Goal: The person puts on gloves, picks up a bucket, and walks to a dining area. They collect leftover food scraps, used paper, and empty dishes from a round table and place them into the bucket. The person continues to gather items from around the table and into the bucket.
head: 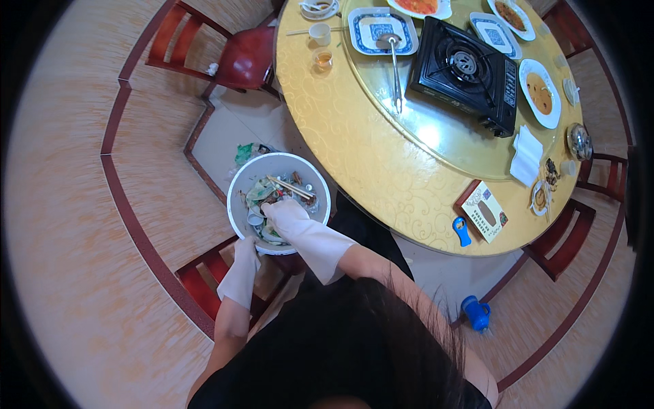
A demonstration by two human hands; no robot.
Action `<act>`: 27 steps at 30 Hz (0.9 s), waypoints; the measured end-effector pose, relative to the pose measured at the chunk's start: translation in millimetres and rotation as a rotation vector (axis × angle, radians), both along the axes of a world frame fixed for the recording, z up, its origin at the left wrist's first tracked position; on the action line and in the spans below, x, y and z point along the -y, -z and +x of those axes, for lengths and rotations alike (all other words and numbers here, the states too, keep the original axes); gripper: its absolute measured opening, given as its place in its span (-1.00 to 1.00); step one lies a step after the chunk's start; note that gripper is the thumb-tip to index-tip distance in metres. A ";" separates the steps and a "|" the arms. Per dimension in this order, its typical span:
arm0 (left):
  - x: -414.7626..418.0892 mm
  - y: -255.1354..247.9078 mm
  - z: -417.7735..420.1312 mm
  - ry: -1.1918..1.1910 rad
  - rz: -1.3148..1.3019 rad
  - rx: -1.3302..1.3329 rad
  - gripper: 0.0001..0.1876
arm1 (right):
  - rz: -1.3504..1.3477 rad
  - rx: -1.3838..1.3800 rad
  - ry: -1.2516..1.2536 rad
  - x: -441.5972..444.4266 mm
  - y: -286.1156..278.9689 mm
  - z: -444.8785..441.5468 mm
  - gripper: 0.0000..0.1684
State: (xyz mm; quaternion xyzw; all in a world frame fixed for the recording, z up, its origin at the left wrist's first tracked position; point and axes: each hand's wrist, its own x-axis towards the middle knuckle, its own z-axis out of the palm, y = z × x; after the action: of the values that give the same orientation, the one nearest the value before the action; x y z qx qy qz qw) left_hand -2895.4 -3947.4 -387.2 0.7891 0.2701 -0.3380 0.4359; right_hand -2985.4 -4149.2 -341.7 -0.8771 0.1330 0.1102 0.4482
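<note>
A round pale bucket [234, 225] stands beside the table, filled with food scraps, disposable chopsticks [291, 187], plastic film and a white cup [254, 218]. My left hand [247, 248], in a whitish rubber glove, is at the bucket's near left rim; its fingers appear to grip the rim. My right hand [282, 212], gloved alike, reaches over the bucket to the waste inside. Its fingertips are partly hidden among the scraps, so whether they hold anything does not show.
The round table with a gold cloth [357, 179] bears a portable gas stove [465, 76], a ladle [394, 71], plates with food remains, cups, a tissue box [483, 210] and a blue bottle opener [462, 231]. Red wooden chairs [248, 56] surround it. A blue jug [476, 313] stands on the floor.
</note>
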 end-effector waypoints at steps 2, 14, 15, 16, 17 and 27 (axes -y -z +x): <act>-4.8 -6.9 3.4 -0.034 -0.031 0.026 -0.68 | -0.113 0.144 0.111 -20.3 8.2 -1.6 -0.37; 76.8 -27.8 165.0 -0.052 -0.060 0.010 -0.72 | 0.085 0.215 1.209 192.5 66.3 72.0 0.06; 84.0 -9.9 186.8 0.009 -0.054 0.024 -0.73 | 0.066 0.244 1.251 221.4 76.9 78.9 0.10; 91.9 4.1 208.9 0.058 -0.044 0.048 -0.74 | 0.056 0.277 1.280 246.7 81.6 91.3 0.13; 103.9 12.8 230.4 0.104 -0.038 0.074 -0.74 | -0.058 0.248 1.261 269.1 76.9 103.1 0.14; 290.2 -23.1 347.8 0.642 0.188 0.183 -0.67 | -0.136 -0.025 1.071 292.3 67.5 204.4 -0.47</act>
State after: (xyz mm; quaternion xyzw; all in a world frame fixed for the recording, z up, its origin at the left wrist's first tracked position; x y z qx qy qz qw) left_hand -2547.6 -4237.5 -364.1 0.8976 -0.0021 -0.3593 0.2551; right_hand -2781.0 -4441.5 -409.2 -0.7123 0.5737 -0.1320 0.3822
